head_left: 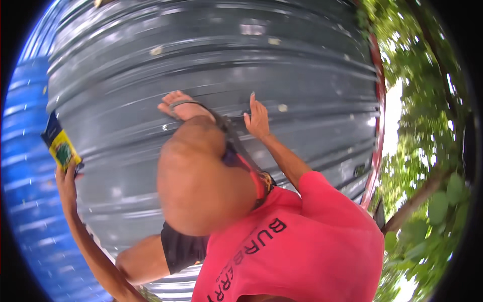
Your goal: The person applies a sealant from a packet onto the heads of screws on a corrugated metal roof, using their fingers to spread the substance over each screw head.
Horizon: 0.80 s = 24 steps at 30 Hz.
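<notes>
My left hand is out at the far left, its fingers closed around the lower end of a flat packet. The packet is yellow with a dark blue top and a green picture; it is held up over the edge where grey and blue roofing meet. Something small and dark shows by those fingers, too small to name. Resting on or just over the grey ribbed metal sheet, my right hand has its fingers apart, the index finger stretched out. Nothing plain to see is in it.
My bent knee and a foot in a dark strapped sandal are in the middle, on the sloping sheet. Blue ribbed sheeting lies left. A red edge bounds the right, with leafy branches beyond. Pale spots dot the grey metal.
</notes>
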### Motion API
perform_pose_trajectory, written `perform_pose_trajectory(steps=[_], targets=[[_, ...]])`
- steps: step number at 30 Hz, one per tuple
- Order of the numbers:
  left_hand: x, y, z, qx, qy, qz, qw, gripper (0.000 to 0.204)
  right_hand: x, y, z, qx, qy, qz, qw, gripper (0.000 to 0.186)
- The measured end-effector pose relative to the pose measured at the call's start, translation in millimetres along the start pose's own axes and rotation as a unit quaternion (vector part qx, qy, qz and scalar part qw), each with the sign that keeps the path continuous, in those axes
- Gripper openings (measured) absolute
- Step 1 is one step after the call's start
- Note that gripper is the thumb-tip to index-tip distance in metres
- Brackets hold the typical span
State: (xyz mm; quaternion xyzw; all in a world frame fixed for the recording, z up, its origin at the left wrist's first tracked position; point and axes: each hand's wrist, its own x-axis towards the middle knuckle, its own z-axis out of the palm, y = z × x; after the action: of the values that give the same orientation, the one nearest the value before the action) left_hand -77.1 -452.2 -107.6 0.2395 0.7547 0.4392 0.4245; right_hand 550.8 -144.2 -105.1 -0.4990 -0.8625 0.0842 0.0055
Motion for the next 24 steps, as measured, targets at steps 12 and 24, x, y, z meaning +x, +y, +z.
perform_pose_trajectory(steps=[12,24], targets=[[169,57,11,0.091,-0.091,0.127,0.984,0.036,-87,29,20,-0.013,0.011,-0.003,1.000,0.086],[162,158,-64,0.269,0.020,0.090,0.959,0.034,-73,31,14,0.062,0.060,0.003,0.996,0.084]])
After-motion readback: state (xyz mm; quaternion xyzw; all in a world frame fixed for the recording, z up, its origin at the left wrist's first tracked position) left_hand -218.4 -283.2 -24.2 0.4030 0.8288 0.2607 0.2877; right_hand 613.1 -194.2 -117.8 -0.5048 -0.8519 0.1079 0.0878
